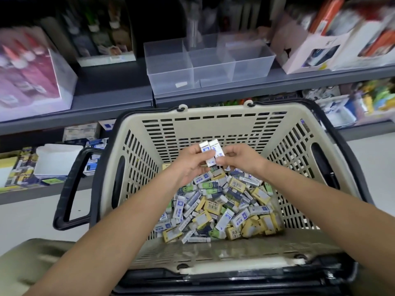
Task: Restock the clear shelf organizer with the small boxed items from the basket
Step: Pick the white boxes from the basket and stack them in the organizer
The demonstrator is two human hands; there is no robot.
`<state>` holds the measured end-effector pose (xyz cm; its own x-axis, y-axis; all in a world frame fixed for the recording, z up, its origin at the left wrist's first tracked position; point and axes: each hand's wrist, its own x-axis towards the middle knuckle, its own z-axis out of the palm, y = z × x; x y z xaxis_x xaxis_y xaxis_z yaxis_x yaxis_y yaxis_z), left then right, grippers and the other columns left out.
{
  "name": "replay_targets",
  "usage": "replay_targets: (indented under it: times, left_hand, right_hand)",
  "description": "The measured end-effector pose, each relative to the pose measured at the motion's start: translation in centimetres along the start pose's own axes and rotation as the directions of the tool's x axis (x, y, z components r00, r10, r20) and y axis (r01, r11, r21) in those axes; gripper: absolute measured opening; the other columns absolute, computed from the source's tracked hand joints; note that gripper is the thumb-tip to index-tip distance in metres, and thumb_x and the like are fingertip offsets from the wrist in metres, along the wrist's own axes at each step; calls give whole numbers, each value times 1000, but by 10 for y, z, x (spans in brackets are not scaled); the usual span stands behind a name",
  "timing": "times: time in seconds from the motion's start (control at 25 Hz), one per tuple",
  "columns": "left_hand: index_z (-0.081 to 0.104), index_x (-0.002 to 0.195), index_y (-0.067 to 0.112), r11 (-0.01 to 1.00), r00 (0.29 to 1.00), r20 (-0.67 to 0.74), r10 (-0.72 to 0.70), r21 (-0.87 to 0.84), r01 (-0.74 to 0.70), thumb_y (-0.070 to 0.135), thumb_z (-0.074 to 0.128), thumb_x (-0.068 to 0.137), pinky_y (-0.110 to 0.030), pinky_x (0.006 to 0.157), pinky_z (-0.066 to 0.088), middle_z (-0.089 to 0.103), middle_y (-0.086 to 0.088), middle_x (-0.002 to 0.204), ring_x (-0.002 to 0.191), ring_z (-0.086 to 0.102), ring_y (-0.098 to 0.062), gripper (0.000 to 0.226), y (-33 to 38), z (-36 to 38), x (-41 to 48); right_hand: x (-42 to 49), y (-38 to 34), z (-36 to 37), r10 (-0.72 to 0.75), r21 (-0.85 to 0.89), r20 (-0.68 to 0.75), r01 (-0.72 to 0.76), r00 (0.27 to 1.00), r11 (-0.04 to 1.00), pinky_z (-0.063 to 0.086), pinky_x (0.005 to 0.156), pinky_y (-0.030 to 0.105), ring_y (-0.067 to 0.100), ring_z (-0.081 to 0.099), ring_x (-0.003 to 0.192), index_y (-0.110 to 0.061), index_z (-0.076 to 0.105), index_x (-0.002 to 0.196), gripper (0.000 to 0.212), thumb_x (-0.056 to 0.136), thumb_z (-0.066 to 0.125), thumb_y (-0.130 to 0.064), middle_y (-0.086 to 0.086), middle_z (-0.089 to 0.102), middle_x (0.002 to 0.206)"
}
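Basket (213,251), left hand (190,162), right hand (240,159), two boxes (210,153) pinched between

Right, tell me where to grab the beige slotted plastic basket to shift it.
Take the black loop handle folded out on the basket's left side, from above, curling fingers under its long outer bar; it stands clear of the wall, with an open gap inside. First free the left hand and right hand, both holding small white-and-blue boxes.

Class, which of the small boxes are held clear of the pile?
The two white-and-blue boxes, pinched side by side between left hand and right hand; all others lie loose in the basket.
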<state>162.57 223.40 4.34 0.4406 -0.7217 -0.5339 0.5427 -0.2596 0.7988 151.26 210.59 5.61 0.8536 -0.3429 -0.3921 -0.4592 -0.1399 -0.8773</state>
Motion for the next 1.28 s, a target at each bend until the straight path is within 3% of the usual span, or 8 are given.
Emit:
replay_targets:
  times: [0.16, 0.32, 0.48, 0.6, 0.72, 0.92, 1.08, 1.28]
  left_hand:
    - [61, 101, 11, 996, 993, -118, 0, 85, 10, 11, 62, 87, -24, 63, 51, 71, -5, 86, 80, 66, -17, 14, 1, -11, 0]
    - [60, 100, 12, 993, 978, -210, 7, 119, 18, 8, 58, 89, -29, 72, 53, 68, -4, 88, 82, 65, -17, 12, 1, -20, 3]
    - [59, 94, 12, 994, 974, -226, -3, 107, 28, 7, 58, 90, -23, 54, 55, 68, -5, 87, 78, 66, -15, 7, -4, -26, 1]
    - [59, 94, 13, 994, 971, -239, -6, 100, 31, 8, 59, 89, -23, 57, 56, 68, -5, 88, 79, 67, -15, 7, -4, -33, 1]
    - [59, 95, 13, 996, 967, -253, -27, 71, 47, 10, 60, 89, -27, 63, 56, 68, -6, 90, 81, 67, -16, 7, -8, -35, 1]
    - [56, 96, 11, 998, 958, -281, -54, -56, 40, 9, 58, 90, -29, 59, 58, 62, -14, 107, 91, 63, -24, 7, -10, -30, 3]
    - [55, 109, 6, 997, 979, -192, -74, -26, 70, 8, 59, 90, -27, 63, 58, 60, -15, 118, 106, 61, -26, 20, -8, -22, 9]
    - [55, 111, 9, 999, 994, -105, -42, -8, 42, 7, 70, 80, -28, 73, 56, 67, -10, 107, 92, 67, -19, 34, -12, -14, 14]
  right_hand:
    - [4, 22, -40, 130, -322, -184, -185, 974, 929, 51, 61, 24, 16, 65, 77, -11, 65, 96, 22, 93, 52, -28, 8, 69, 97]
    - [13, 61, -54, 244, -794, -139, -255, 960, 552, 53, 81, 39, 33, 64, 97, 4, 63, 105, 24, 89, 51, -10, 21, 66, 108]
    - [18, 77, -43, 291, -888, -62, -186, 955, 421, 47, 65, 29, 25, 60, 79, -5, 57, 84, 6, 86, 55, -10, 12, 63, 92]
    - [25, 79, -37, 294, -900, -66, -184, 953, 394, 39, 54, 26, 21, 54, 64, -8, 51, 68, 18, 86, 52, -8, 7, 53, 70]
    - [35, 67, -41, 258, -851, -108, -224, 960, 476, 43, 59, 25, 23, 58, 72, -5, 58, 76, 11, 86, 54, -9, 7, 57, 75]
    - [33, 25, -41, 201, -278, -42, -205, 979, 939, 44, 63, 24, 14, 57, 75, -12, 65, 89, 5, 86, 62, -11, 4, 66, 87]
    - [31, 0, -20, 135, -107, 46, -130, 990, 986, 45, 60, 18, 5, 64, 72, -14, 66, 94, 9, 86, 62, -13, 0, 70, 86]
    - [42, -5, -1, 55, 2, 0, -55, 998, 998, 47, 52, 14, 3, 65, 61, -12, 60, 83, 7, 82, 66, -8, -1, 69, 72]
